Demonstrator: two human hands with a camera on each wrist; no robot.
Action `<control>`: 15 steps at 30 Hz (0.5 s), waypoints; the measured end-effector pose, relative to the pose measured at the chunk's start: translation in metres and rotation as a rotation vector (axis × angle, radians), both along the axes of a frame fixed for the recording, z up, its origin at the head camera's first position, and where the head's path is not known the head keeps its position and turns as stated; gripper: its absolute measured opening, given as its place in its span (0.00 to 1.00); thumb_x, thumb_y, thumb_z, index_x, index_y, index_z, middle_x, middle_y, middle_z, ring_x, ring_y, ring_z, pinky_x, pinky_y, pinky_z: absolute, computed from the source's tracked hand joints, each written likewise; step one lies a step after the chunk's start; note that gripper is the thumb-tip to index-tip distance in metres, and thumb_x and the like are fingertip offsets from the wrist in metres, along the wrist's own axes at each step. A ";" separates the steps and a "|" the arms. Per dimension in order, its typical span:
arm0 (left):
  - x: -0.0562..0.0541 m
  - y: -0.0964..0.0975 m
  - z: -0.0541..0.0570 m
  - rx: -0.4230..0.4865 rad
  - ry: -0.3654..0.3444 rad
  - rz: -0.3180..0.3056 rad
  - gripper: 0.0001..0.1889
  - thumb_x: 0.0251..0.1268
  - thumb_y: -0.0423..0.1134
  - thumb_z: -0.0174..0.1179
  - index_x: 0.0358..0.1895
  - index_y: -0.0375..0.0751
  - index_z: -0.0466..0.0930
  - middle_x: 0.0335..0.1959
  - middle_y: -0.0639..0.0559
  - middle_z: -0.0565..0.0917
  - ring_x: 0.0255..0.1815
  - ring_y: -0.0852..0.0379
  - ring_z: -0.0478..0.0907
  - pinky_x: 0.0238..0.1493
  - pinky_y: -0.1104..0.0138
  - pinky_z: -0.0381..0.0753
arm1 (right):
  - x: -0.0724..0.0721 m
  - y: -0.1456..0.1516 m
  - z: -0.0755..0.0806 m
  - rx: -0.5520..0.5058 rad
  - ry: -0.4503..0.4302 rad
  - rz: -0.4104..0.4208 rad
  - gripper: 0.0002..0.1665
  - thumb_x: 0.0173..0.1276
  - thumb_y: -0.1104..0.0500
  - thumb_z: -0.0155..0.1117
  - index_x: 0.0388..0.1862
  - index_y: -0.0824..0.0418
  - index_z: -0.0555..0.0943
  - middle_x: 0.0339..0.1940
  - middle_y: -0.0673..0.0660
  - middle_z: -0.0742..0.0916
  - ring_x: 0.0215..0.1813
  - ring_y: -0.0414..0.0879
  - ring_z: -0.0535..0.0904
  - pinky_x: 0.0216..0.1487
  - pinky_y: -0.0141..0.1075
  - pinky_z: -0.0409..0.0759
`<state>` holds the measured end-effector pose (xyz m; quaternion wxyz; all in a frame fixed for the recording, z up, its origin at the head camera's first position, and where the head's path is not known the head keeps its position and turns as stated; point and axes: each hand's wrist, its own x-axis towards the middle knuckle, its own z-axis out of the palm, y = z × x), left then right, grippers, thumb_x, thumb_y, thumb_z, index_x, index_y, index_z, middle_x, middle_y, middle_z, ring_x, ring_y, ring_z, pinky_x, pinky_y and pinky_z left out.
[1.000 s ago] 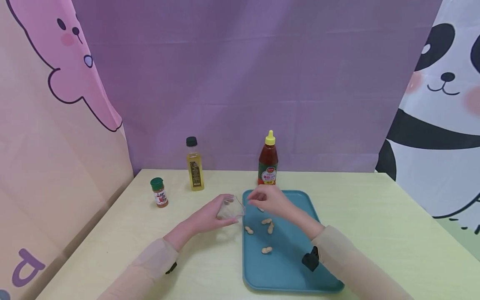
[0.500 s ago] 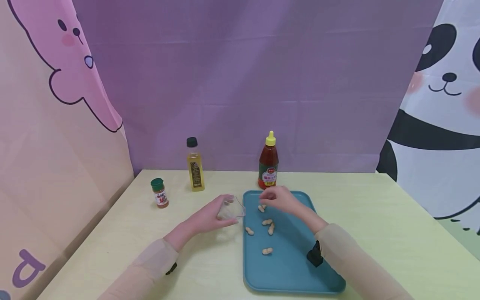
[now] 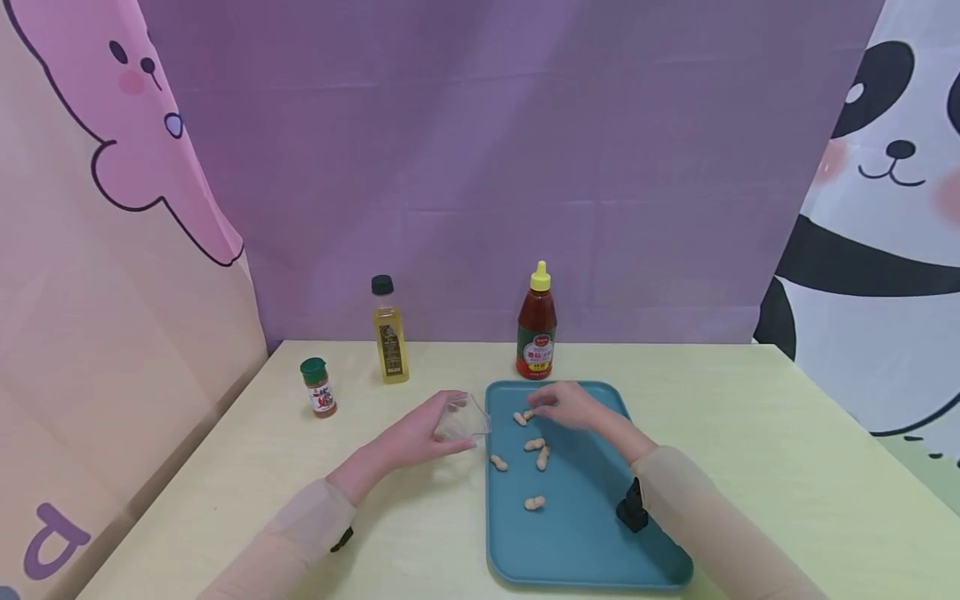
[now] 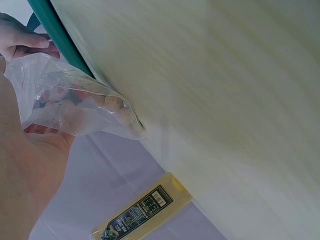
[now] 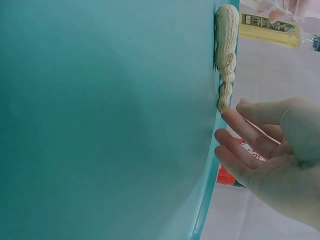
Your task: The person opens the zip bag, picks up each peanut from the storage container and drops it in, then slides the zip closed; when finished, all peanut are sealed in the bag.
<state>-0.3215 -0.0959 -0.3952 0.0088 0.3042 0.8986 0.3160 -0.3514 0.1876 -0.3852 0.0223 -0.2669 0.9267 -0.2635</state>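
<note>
My left hand (image 3: 423,429) holds a clear plastic bag (image 3: 463,418) by the tray's left edge, fingers and thumb around its sides. In the left wrist view, several tan peanuts (image 4: 114,103) show through the plastic bag (image 4: 65,95). My right hand (image 3: 570,406) is low over the far end of the blue tray (image 3: 592,533). Its index fingertip is right at the end of a peanut (image 5: 225,95), with the thumb apart. Another peanut (image 3: 519,418) lies against that one. More peanuts are on the tray: a touching pair (image 3: 542,458), one at the left edge (image 3: 498,462) and one nearer (image 3: 535,503).
A ketchup bottle (image 3: 537,333) with a yellow nozzle stands just behind the tray. Farther left are an oil bottle (image 3: 390,342) and a small green-capped spice jar (image 3: 319,389). A purple cloth (image 3: 465,167) hangs behind the table.
The right hand has moved from beside the bag's mouth rightward, then lower to the peanuts at the tray's far end. The left hand and the bag have stayed in place.
</note>
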 end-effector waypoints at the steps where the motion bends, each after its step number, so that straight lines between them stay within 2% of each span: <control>1: 0.000 0.000 0.000 -0.002 0.001 0.002 0.41 0.57 0.59 0.61 0.69 0.43 0.57 0.66 0.50 0.69 0.66 0.53 0.66 0.64 0.58 0.70 | 0.000 0.000 0.000 -0.001 -0.002 -0.006 0.16 0.69 0.65 0.55 0.52 0.70 0.79 0.49 0.64 0.85 0.52 0.57 0.80 0.50 0.45 0.80; 8: 0.000 0.001 0.000 -0.010 -0.007 0.012 0.41 0.56 0.59 0.62 0.69 0.45 0.56 0.66 0.51 0.69 0.67 0.53 0.66 0.65 0.59 0.68 | 0.001 -0.001 0.002 0.047 0.006 -0.037 0.14 0.69 0.63 0.55 0.48 0.69 0.82 0.44 0.63 0.86 0.45 0.53 0.82 0.45 0.42 0.81; 15: 0.000 0.001 -0.001 -0.010 -0.010 0.008 0.41 0.57 0.58 0.62 0.69 0.45 0.56 0.66 0.52 0.69 0.66 0.54 0.66 0.65 0.59 0.68 | 0.003 -0.002 0.000 0.065 0.011 -0.048 0.10 0.67 0.61 0.59 0.40 0.64 0.85 0.36 0.56 0.88 0.37 0.45 0.81 0.40 0.38 0.80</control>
